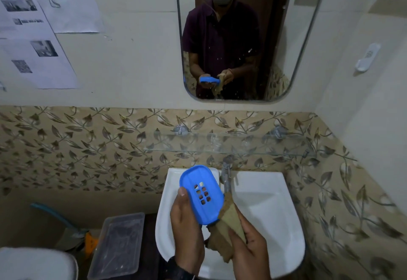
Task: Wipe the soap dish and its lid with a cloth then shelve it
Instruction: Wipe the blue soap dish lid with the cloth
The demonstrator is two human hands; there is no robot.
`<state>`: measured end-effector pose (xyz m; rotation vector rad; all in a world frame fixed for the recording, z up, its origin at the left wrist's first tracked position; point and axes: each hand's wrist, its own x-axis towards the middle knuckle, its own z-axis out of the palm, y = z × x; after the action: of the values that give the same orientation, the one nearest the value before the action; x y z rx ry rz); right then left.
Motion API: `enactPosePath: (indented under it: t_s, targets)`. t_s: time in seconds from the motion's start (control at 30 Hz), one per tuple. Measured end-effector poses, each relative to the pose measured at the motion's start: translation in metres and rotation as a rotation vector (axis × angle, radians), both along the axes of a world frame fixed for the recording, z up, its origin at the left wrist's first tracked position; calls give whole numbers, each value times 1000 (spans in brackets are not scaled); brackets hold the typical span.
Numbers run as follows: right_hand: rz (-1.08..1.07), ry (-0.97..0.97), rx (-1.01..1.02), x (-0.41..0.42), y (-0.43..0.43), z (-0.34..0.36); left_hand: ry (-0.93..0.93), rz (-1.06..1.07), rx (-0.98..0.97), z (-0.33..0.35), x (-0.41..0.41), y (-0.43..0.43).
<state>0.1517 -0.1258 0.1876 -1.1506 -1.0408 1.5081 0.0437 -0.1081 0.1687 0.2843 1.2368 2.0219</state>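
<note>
My left hand [187, 222] holds a blue plastic soap dish [201, 193] over the white sink, with the thumb on its left rim. The dish is tilted toward me and shows several drain holes in its middle. My right hand [248, 251] grips a crumpled tan cloth [229, 220]. The cloth's upper end presses against the dish's right edge. I cannot tell whether this blue piece is the dish or its lid, and no second piece is in sight. A glass shelf [231, 145] is fixed to the wall above the tap.
The white sink [271, 213] lies below my hands, with a metal tap [226, 176] just behind the dish. A mirror [237, 37] hangs on the wall above. A clear plastic box [119, 246] stands left of the sink. Papers [39, 37] are stuck on the left wall.
</note>
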Motion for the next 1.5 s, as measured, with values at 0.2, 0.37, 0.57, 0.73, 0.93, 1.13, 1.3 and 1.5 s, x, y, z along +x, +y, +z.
enactPosePath:
  t_s: [0.2,0.37,0.57,0.73,0.93,1.13,1.3,1.5]
  targets:
    - [5,-134,15,-4,6,-17,-122,34,96,1,13,-2]
    - [253,-206,-9,10,10,-22,-152,69,144,9,3,-1]
    - [353,319,-186,42,37,-11,-141,51,202,4,-8,-7]
    - [204,224,191,29,57,25,-64,-14,147,-7,-1,-9]
    - [390,-359,756,-14,57,25,-7,-177,225,-9,5,-4]
    - [513,-512,807,-15,49,0,52,-126,145,-15,-7,1]
    - [606,-534,788,-4,53,8,-11,-133,113,-20,-13,0]
    - [703,6,226,27,64,30,113,-102,79,-19,-19,1]
